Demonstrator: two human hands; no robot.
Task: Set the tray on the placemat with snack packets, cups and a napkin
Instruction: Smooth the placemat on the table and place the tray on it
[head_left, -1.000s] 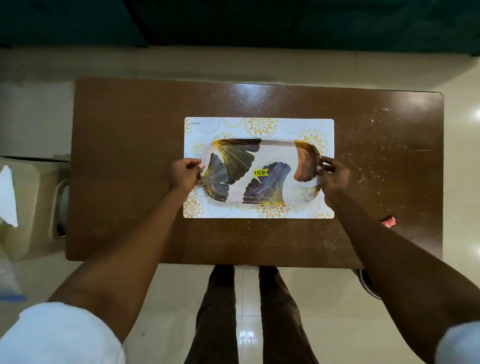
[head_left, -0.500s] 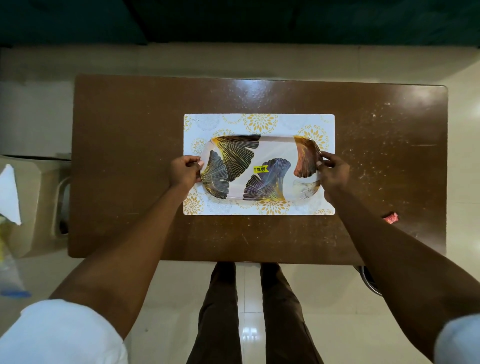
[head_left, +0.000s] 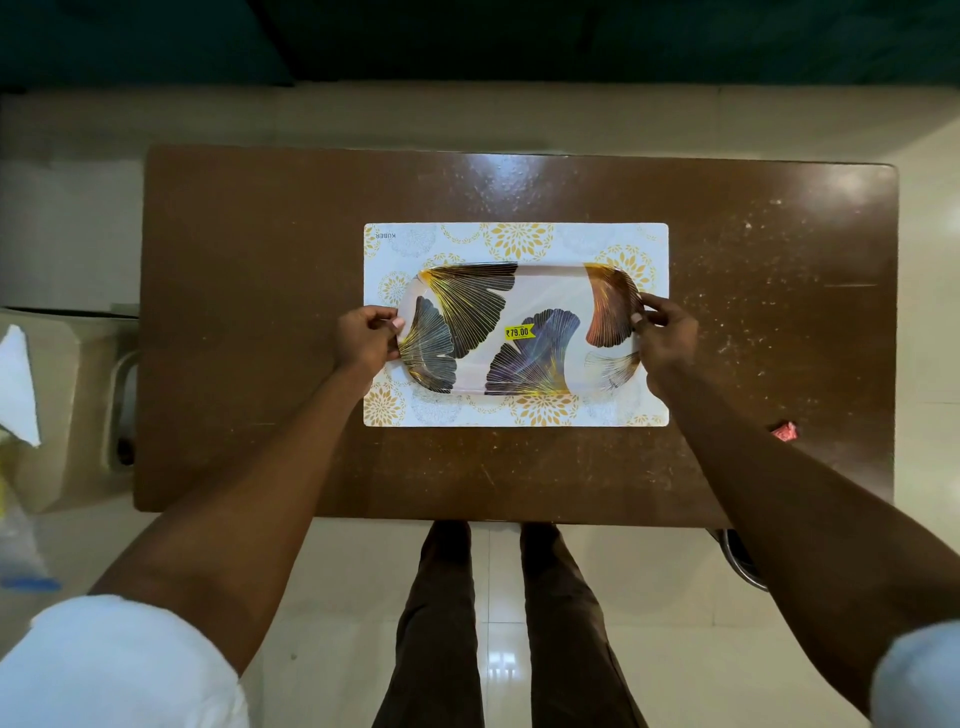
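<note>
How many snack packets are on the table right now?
1 possible: a small red wrapper near the table's right edge, too small to identify. The tray on the placemat is empty.
</note>
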